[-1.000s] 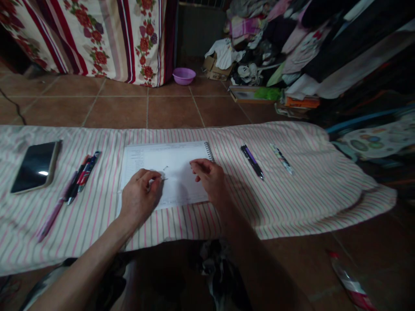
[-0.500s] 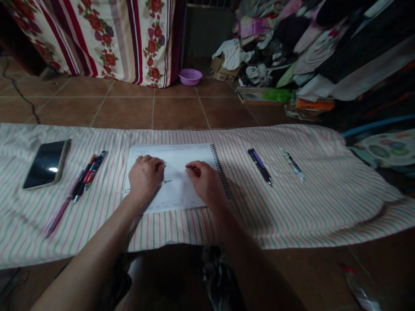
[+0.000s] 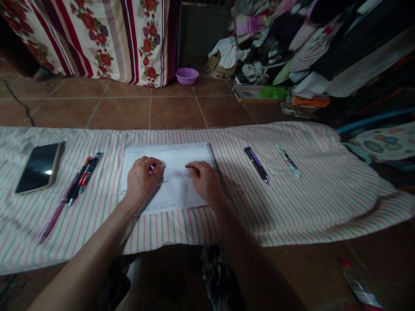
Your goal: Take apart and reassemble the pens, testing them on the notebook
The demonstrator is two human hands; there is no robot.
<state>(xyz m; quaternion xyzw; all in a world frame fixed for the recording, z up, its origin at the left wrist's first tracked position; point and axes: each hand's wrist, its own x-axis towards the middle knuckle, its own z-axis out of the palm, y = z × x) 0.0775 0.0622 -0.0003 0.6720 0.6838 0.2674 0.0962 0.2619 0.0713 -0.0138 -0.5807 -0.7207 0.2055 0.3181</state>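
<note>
And there's the white spiral-bound paper notebook [image 3: 181,152], between the striped cloth's [image 3: 308,207] near and far edges! Left hand [image 3: 144,177] over its left half, right hand [image 3: 206,181] beside its spiral right edge; fingers curled, but whether either pair meets or clamps anything, I can't tell.

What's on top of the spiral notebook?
Over the notebook are the left hand and right hand; a thin dark piece shows beside the left hand. Whatever the hands cover can't be seen.
</note>
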